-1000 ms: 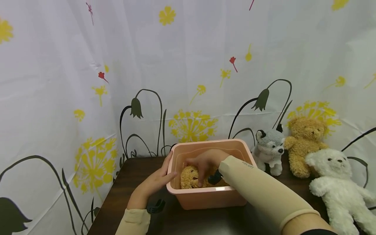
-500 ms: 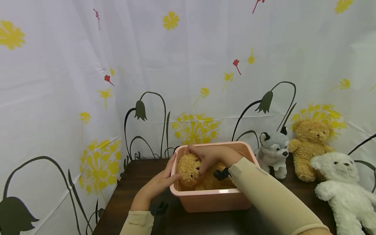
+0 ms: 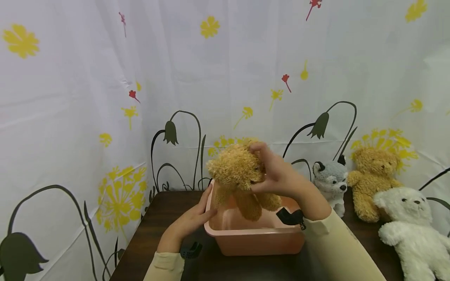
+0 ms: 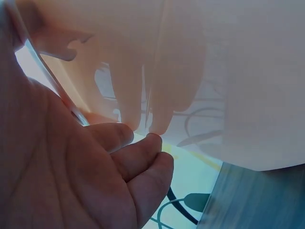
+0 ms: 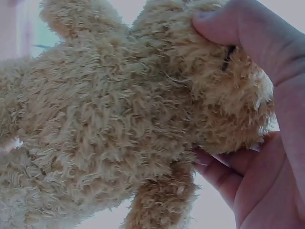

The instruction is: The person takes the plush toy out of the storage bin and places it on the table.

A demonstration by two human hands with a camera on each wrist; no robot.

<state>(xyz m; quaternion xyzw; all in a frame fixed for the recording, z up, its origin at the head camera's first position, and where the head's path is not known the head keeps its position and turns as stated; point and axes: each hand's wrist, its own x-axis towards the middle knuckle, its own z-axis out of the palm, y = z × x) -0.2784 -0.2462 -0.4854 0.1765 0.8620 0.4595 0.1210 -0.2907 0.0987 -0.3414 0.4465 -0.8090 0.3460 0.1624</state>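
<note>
A golden-brown teddy bear [image 3: 230,168] hangs head-up over the pink plastic tub [image 3: 260,242], its legs partly below the level of the rim. My right hand [image 3: 283,177] grips the bear's head across the face, thumb on one side and fingers on the other. Shaggy fur on the bear's body [image 5: 95,109] fills much of the right wrist view. My left hand [image 3: 190,222] holds the tub's left side, the thumb at the rim. In the left wrist view its bent fingers [image 4: 143,162] touch the tub's glossy outer wall [image 4: 248,86].
On the right of the dark wooden table [image 3: 158,207] are a grey husky plush [image 3: 332,183], another brown teddy bear [image 3: 370,179] and a white teddy bear [image 3: 415,234]. A flower-printed curtain [image 3: 228,70] hangs close behind the table.
My right hand has lifted the brown teddy bear from lying inside the tub to above its rim. The left hand stays on the tub's left side.
</note>
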